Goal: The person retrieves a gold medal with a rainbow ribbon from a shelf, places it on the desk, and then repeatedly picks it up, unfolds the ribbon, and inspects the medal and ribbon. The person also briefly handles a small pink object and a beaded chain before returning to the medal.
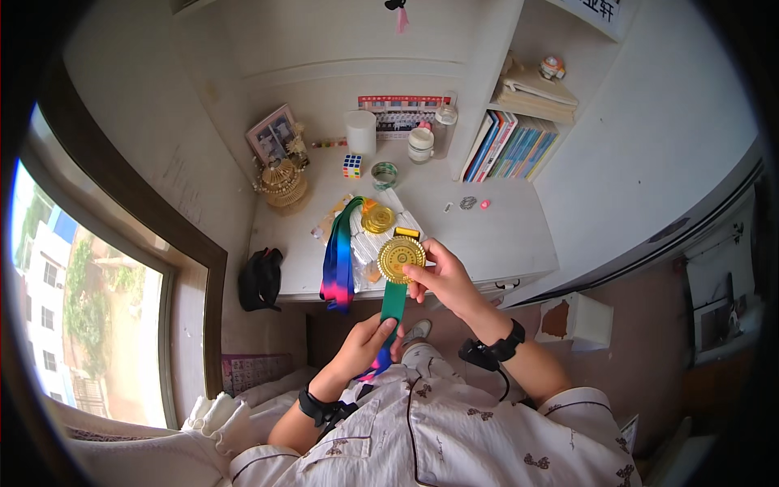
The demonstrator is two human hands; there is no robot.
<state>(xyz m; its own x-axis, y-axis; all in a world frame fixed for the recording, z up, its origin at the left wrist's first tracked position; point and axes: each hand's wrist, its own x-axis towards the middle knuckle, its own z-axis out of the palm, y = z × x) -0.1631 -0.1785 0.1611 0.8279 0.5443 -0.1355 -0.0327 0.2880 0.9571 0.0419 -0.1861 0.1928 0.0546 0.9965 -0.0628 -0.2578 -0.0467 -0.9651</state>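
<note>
A round gold medal with a notched rim is gripped at its right edge by my right hand, the thumb across its face. Below it, my left hand pinches the medal's green ribbon, whose lower part turns blue and pink by my lap. Behind the held medal, more gold medals lie stacked on folded white material on the desk. Their ribbons, green, blue and pink, drape over the desk's front edge.
The white desk bears a Rubik's cube, a roll of tape, a wicker ornament, a framed photo and a white cylinder. Books fill a shelf at right. A black pouch hangs at the left edge.
</note>
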